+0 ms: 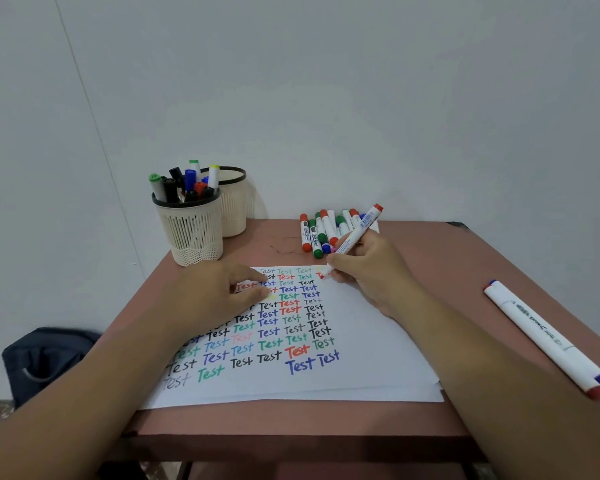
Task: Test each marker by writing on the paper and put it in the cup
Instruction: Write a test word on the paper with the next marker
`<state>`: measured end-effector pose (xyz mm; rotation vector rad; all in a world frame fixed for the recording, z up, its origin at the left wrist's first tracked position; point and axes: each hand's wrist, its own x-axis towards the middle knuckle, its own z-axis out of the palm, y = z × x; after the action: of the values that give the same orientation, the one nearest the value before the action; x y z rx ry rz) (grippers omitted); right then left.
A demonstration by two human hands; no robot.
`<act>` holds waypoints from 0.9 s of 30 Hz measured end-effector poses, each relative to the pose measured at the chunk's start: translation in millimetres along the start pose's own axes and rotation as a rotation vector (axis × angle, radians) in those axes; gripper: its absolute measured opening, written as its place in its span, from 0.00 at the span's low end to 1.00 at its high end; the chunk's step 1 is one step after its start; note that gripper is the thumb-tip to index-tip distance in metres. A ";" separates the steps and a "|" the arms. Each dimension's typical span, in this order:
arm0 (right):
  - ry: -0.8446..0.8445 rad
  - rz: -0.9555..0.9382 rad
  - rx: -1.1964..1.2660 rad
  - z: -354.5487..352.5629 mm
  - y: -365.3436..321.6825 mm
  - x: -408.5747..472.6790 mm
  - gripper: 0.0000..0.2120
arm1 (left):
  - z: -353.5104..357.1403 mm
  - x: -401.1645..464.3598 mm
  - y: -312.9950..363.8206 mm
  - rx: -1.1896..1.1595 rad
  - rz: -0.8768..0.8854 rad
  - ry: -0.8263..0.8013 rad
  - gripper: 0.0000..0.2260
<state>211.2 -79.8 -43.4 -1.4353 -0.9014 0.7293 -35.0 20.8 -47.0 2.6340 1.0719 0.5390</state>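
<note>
My right hand [368,268] grips a white marker with a red end [359,230], its tip on the white paper [361,341] beside a fresh red mark at the sheet's far edge. The paper carries several rows of "Test" in mixed colours. My left hand [208,296] rests on the sheet's left part, fingers loosely bent, covering some words. A cream mesh cup [193,230] at the back left holds several capped markers. A second cream cup [234,202] stands behind it. A pile of several red, green and blue markers [326,230] lies at the table's back.
Two long white markers with red and blue ends [544,337] lie side by side near the right edge of the reddish-brown table [447,258]. A dark bag [45,362] sits on the floor to the left. A pale wall stands close behind.
</note>
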 end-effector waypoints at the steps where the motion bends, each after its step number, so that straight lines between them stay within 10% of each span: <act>1: -0.003 -0.005 -0.009 -0.2 0.2 0.5 0.11 | 0.0 0.2 -0.3 0.000 0.000 -0.001 0.16; 27: -0.029 0.004 -0.014 1.5 -1.8 -3.0 0.11 | 2.6 2.5 -6.4 0.040 0.000 -0.004 0.17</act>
<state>208.2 -81.7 -42.0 -1.4430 -0.9276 0.7494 -36.2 26.8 -51.0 2.6676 1.0929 0.5180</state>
